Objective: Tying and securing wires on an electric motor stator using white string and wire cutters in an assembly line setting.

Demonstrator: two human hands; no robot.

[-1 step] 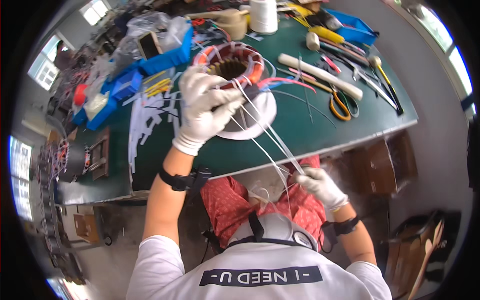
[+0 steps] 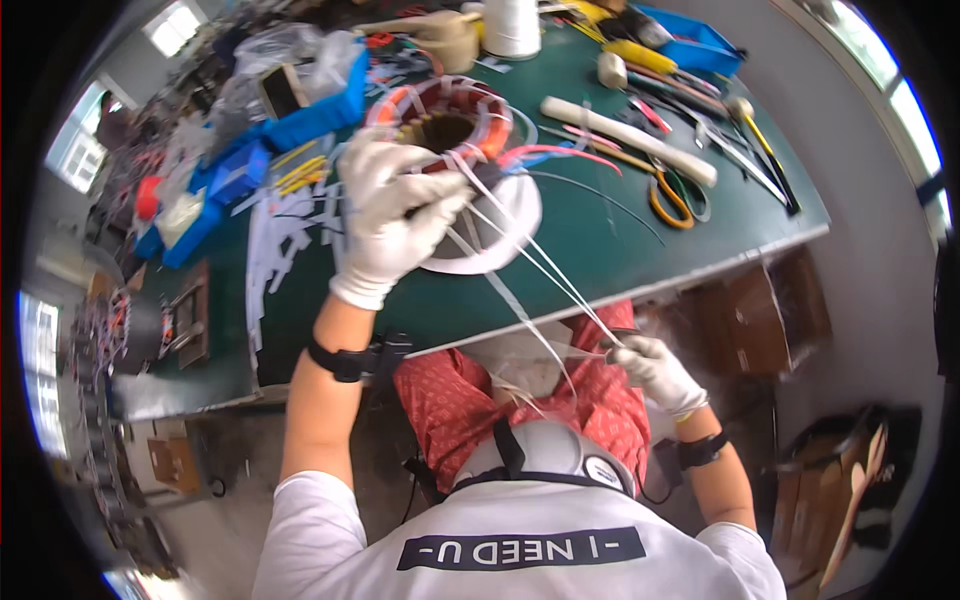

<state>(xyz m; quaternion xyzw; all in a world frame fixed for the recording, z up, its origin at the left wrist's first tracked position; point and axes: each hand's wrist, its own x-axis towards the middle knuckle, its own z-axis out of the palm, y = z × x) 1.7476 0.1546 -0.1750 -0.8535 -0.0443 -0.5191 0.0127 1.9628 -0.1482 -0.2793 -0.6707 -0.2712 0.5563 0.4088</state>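
Observation:
A ring-shaped motor stator point(image 2: 497, 112) with orange-red windings tied in white stands on the green table, over a white ring point(image 2: 520, 232). My left hand point(image 2: 395, 215), in a white glove, is closed at its near edge; the fingertips pinch the winding beside a dark sleeve point(image 2: 486, 178), and what lies under them is partly hidden. Red, blue and black lead wires run off to the right. White lacing cord point(image 2: 545, 266) stretches from there down to my gloved right hand point(image 2: 655, 375), closed round it above my right thigh. A loose white strand point(image 2: 520, 318) hangs between.
Scissors point(image 2: 672, 198), a white rod point(image 2: 630, 141) and a hammer point(image 2: 757, 140) lie on the right of the table. White strips point(image 2: 262, 255) and yellow pieces point(image 2: 302, 175) are on the left, near blue bins point(image 2: 335, 108). A spool of white cord point(image 2: 511, 28) stands behind.
My right hand has moved slightly right, drawing the cord out straighter. The loose strand has shifted. My left hand keeps its place at the stator; the whole view has slid a little.

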